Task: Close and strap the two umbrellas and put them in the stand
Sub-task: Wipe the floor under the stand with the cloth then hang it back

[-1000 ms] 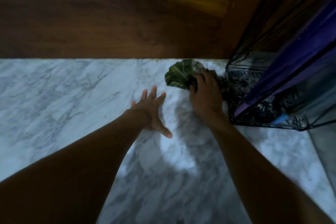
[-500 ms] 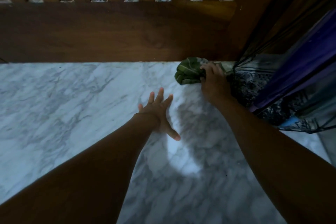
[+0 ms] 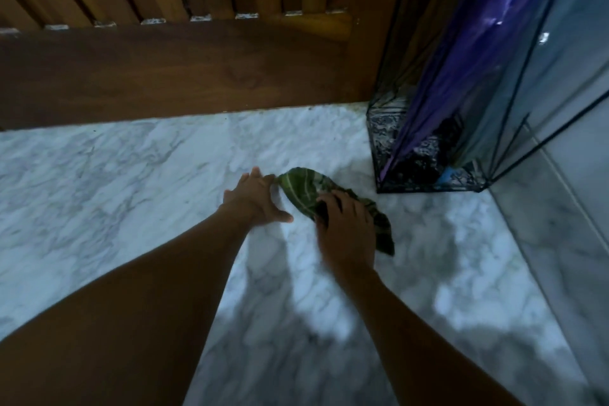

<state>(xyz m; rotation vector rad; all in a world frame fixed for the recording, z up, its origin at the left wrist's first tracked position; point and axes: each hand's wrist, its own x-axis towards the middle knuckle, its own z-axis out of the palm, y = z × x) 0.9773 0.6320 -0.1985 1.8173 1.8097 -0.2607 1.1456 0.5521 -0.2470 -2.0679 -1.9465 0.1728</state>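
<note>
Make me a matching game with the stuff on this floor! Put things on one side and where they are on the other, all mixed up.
Things:
1. green umbrella
2. purple umbrella
3. left hand
4. right hand

Places:
A. standing in the wire stand
B. gripping the green bundle
C. lying on the marble floor
D. fingers at the green bundle's tip

Pairs: 1-C, 2-A, 3-D, 4-B
</note>
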